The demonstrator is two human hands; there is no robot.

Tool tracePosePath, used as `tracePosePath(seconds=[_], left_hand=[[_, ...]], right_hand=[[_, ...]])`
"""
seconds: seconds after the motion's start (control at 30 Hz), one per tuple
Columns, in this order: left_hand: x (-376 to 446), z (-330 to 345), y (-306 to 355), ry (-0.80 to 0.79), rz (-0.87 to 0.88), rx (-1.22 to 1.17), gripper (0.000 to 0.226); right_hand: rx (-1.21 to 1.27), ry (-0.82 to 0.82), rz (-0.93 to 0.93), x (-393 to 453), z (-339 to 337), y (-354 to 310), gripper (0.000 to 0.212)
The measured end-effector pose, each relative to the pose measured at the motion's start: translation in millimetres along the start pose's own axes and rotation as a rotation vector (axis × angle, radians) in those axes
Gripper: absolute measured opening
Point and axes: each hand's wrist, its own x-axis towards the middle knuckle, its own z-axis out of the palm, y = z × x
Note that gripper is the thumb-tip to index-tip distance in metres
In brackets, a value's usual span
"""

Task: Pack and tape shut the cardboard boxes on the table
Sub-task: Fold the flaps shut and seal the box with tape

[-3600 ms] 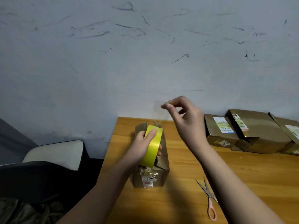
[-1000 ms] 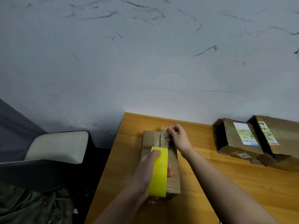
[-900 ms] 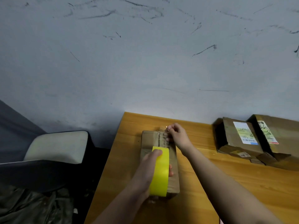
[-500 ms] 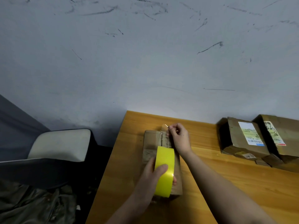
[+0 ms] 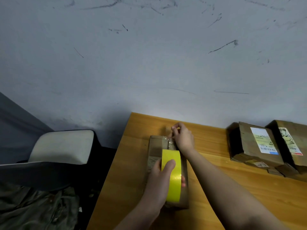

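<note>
I see left hand gripping yellow tape roll, thumb across its face, roll resting on cardboard box near worktop's left edge. Right hand at box's far end, fingertips pinched together on something there; clear tape strip hard to make out. Box's near end hidden by left wrist. Two labelled parcels far right, one cut off by frame. Chair left of worktop.
</note>
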Motion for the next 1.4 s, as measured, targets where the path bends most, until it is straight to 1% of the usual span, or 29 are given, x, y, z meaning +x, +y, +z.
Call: tracePosePath(seconds=[0.07, 0.17, 0.27, 0.33, 0.37, 0.47, 0.53, 0.6, 0.67, 0.73, 0.77, 0.83, 0.9, 1.13, 1.23, 1.3, 1.33, 1.4], left_hand=[[0, 1, 2, -0.006, -0.001, -0.013, 0.020], [0, 3, 4, -0.015, -0.002, -0.034, 0.021], [2, 1, 5, -0.011, -0.011, -0.032, 0.022], [3, 0, 5, -0.009, -0.010, -0.026, 0.022], [3, -1, 5, -0.011, -0.012, -0.027, 0.022], [3, -3, 7, -0.025, -0.018, -0.039, 0.023], [4, -3, 7, -0.024, -0.019, -0.029, 0.024], [4, -3, 7, -0.028, -0.022, -0.022, 0.023], [3, -3, 8, -0.034, -0.021, -0.021, 0.022], [3, -4, 8, -0.044, -0.018, -0.015, 0.021], [3, -3, 8, -0.050, -0.016, -0.006, 0.021], [2, -3, 7, -0.050, -0.002, 0.008, 0.020], [1, -3, 7, -0.047, 0.008, 0.012, 0.019], [0, -2, 9, -0.058, 0.021, 0.053, 0.016], [-2, -3, 9, -0.069, 0.017, 0.047, 0.014], [-2, -3, 7, -0.072, 0.022, 0.045, 0.012], [-2, -2, 7, -0.072, 0.027, 0.041, 0.012], [-2, -1, 5, -0.067, 0.038, 0.036, 0.025]], right_hand=[[0.005, -0.024, -0.006, 5, 2, 0, 0.007], [0.001, -0.072, -0.018, 9, 3, 0, 0.012], [-0.018, -0.077, -0.006, 13, 6, 3, 0.012], [0.020, -0.092, 0.021, 14, 8, 5, 0.011], [0.059, -0.102, 0.036, 14, 10, 8, 0.012], [0.184, -0.114, 0.083, 12, 12, 12, 0.029], [0.221, -0.120, 0.101, 12, 10, 11, 0.032], [0.210, -0.122, 0.118, 13, 9, 8, 0.030], [0.171, -0.123, 0.128, 14, 9, 6, 0.023], [0.081, -0.119, 0.100, 14, 8, 3, 0.013], [0.000, -0.123, 0.072, 13, 6, 0, 0.012], [-0.190, -0.136, -0.007, 12, 2, -7, 0.020], [-0.289, -0.142, -0.065, 12, -2, -12, 0.024], [-0.330, -0.110, -0.102, 7, -2, -14, 0.027], [-0.377, -0.089, -0.158, 5, -2, -13, 0.024], [-0.404, -0.028, -0.209, 2, -5, -12, 0.022], [-0.382, 0.036, -0.246, 0, -7, -12, 0.020], [-0.336, 0.141, -0.323, -2, -10, -11, 0.016]])
